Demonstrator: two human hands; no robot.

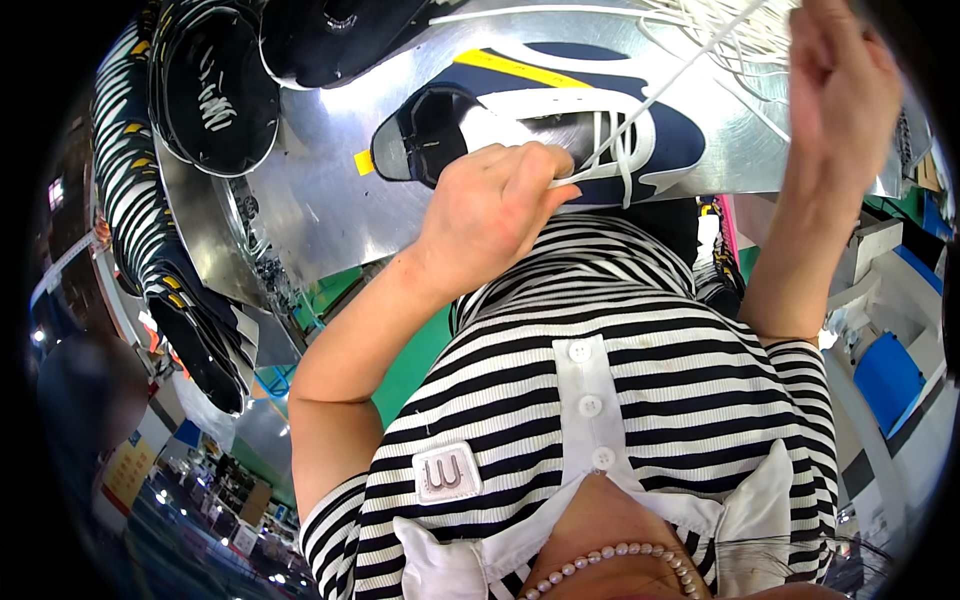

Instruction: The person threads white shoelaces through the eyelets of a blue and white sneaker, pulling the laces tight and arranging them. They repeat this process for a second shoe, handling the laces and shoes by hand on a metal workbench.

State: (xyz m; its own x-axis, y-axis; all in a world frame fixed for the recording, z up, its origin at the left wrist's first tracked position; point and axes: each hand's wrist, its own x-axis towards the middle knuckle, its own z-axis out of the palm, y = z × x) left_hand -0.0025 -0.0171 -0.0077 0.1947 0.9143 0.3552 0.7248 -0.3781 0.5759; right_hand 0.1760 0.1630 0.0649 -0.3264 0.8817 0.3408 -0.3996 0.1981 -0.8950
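Note:
A navy shoe upper (678, 140) with white trim and a yellow stripe lies on the metal table, its toe pointing right. A white shoelace (668, 85) is partly threaded across its eyelets. My left hand (498, 205) is closed at the near side of the opening, thumb and finger pinching a piece of the lace. My right hand (842, 95) is raised to the right with its fingers curled. One long run of lace stretches up from the eyelets toward these fingers, where the top edge cuts off the grip.
Loose white laces (735, 40) lie heaped at the far right of the metal table (320, 215). Black shoe pieces (215, 95) sit at the far left, one with white handwriting. Along the table's left side runs a long row of nested navy-and-white uppers (150, 215).

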